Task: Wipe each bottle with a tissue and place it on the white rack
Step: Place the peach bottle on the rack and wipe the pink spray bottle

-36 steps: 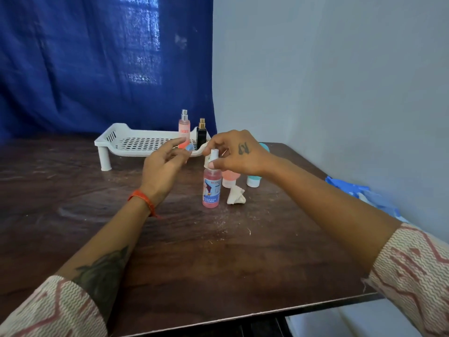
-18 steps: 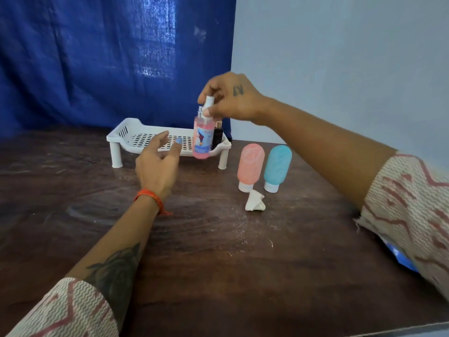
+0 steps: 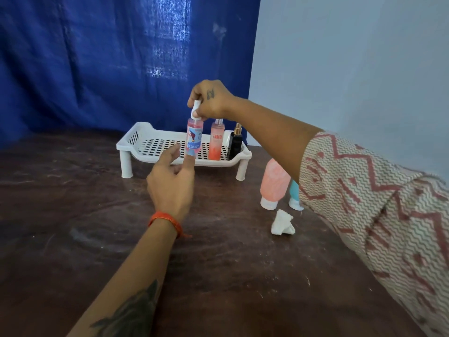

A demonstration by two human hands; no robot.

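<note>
- On the white rack (image 3: 155, 139) at the table's (image 3: 73, 215) far edge: my right hand (image 3: 210, 99) pinches the white spray cap of the pink spray bottle (image 3: 194, 139), upright over the grid; whether its base touches, I cannot tell.
- Right of it on the rack: a peach bottle (image 3: 216, 143), then a black bottle (image 3: 235, 143) at the right end.
- My left hand (image 3: 171, 183) hovers before the rack's front rim, fingers relaxed, holding nothing.
- Near the table's right edge: pink tube (image 3: 273, 184) and teal tube (image 3: 294, 195), caps down; crumpled tissue (image 3: 281, 223) just in front.
</note>
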